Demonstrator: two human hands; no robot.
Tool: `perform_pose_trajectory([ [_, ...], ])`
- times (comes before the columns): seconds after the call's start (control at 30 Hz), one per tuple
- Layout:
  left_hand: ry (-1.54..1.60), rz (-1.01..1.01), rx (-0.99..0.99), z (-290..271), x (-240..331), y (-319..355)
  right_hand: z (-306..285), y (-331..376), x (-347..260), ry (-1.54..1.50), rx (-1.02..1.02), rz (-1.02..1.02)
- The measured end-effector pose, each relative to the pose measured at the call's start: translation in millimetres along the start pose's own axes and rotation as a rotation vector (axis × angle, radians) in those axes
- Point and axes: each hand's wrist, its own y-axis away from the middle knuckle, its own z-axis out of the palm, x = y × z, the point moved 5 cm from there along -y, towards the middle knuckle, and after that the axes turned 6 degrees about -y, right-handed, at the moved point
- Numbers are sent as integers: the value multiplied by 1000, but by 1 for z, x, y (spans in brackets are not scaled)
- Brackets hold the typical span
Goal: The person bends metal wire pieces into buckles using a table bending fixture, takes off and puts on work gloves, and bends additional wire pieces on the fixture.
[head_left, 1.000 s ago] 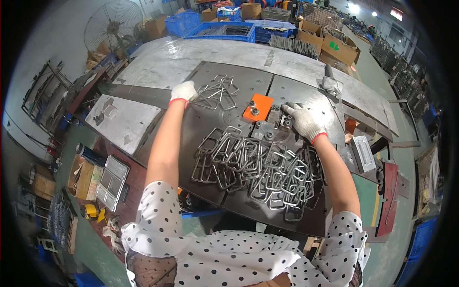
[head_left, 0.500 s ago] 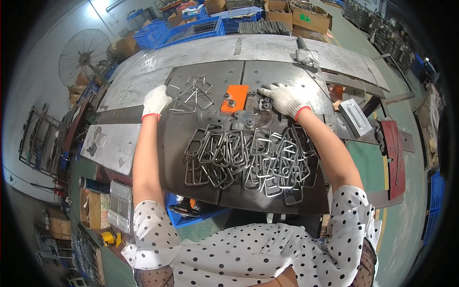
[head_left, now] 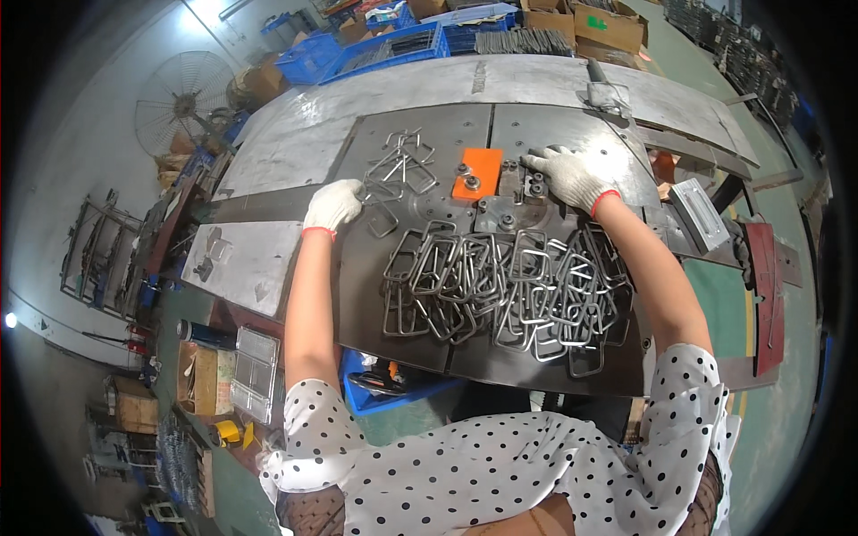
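Note:
My left hand (head_left: 334, 205), in a white knit glove with a red cuff, is over the left part of the dark metal table plate (head_left: 362, 295). Its fingers are curled and their tips are hidden; whatever they grip cannot be made out. A bent-wire rectangular ring (head_left: 382, 220) lies close beside those fingers, below a small loose heap of similar rings (head_left: 404, 167). My right hand (head_left: 574, 177), gloved alike, rests with fingers stretched out beside a bolted metal fixture (head_left: 511, 182). An orange block (head_left: 483, 171) is fastened left of that fixture.
A large pile of wire rings (head_left: 465, 272) covers the table's near middle. Blue crates (head_left: 393, 52) and cardboard boxes (head_left: 608, 27) stand along the far edge. A ribbed metal block (head_left: 700, 213) lies at the right; a blue bin (head_left: 393, 393) sits under the front edge.
The view has shifted, moving the scene rightward in the picture. My left hand has come nearer to me, and one wire ring now lies apart below the small heap. My right hand stays by the fixture.

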Motion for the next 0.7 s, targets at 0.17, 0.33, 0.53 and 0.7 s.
perform_pose_trajectory([
  [0.17, 40, 55, 29, 1, -8, 14, 1, 0, -1, -7, 0, -3],
  [0.33, 93, 47, 64, 0, -11, 15, -1, -16, -2, -24, 22, -27],
  [0.53, 217, -27, 191, -14, 18, 16, -16, -60, -26, -266, -42, 109],
  [0.7, 505, 45, 430, -55, 43, 57, -15, -77, -42, -177, -176, 268],
])
